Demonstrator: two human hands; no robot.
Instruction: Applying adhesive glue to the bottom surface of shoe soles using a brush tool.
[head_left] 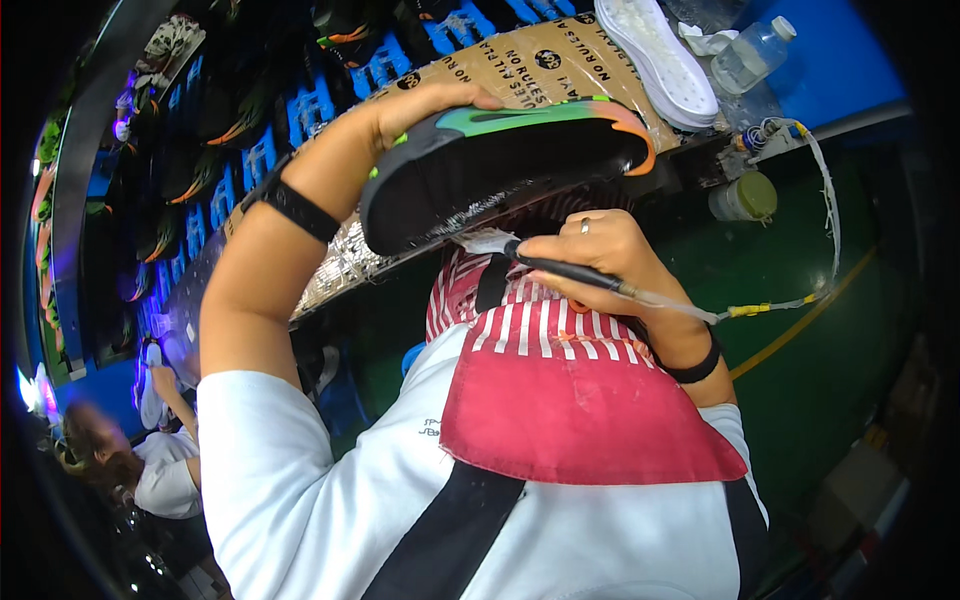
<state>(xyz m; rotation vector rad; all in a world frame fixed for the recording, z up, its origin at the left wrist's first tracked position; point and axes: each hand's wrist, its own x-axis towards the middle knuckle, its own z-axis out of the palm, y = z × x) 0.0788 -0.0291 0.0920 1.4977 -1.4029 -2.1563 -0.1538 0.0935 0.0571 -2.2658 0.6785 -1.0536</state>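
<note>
My left hand (pixel 430 105) curls over the far side of a black shoe upper (pixel 520 180) with green and orange trim. Its black underside is tilted toward me, and wet, shiny streaks run along the near edge. My right hand (pixel 605 250) grips a glue brush (pixel 575 273) with a black handle and pale bristles. A thin tube runs from the end of the handle. The bristle tip is close to the near edge of the upper; I cannot tell whether it touches. Most of the left fingers are hidden behind the upper.
Cardboard (pixel 480 70) covers the bench behind the upper. A white shoe sole (pixel 665 70), a clear bottle (pixel 752 55) and a lidded tub (pixel 745 198) stand or lie right. Blue racks (pixel 310 115) hold dark shoes at left. Another person (pixel 160 470) works at lower left.
</note>
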